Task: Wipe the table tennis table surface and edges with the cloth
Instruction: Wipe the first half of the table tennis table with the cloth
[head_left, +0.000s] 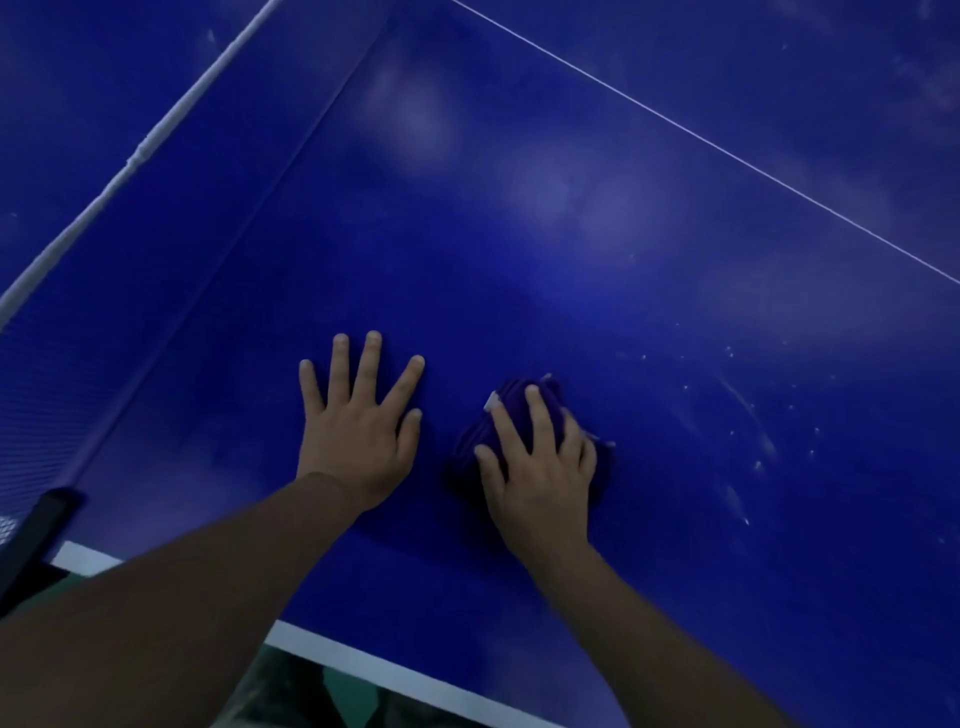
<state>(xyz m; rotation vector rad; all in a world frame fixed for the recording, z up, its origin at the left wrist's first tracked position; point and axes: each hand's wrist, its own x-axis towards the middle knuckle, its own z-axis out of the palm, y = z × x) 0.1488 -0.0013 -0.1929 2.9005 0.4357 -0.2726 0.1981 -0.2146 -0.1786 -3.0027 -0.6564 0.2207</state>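
Observation:
The blue table tennis table (545, 270) fills the view. My left hand (358, 431) lies flat on it with fingers spread, holding nothing. A bunched dark purple cloth (511, 410) sits just right of that hand. My right hand (540, 462) lies on top of the cloth with fingers curved over it, pressing it onto the surface. Most of the cloth is hidden under the hand. Pale dusty smears and white specks (748, 415) mark the table to the right of the cloth.
The net (47, 364) with its white top band (156, 135) runs diagonally at the left. A dark net post clamp (36, 535) stands at the lower left. The white side edge line (395, 675) and floor lie below. A thin white centre line (727, 150) crosses the upper right.

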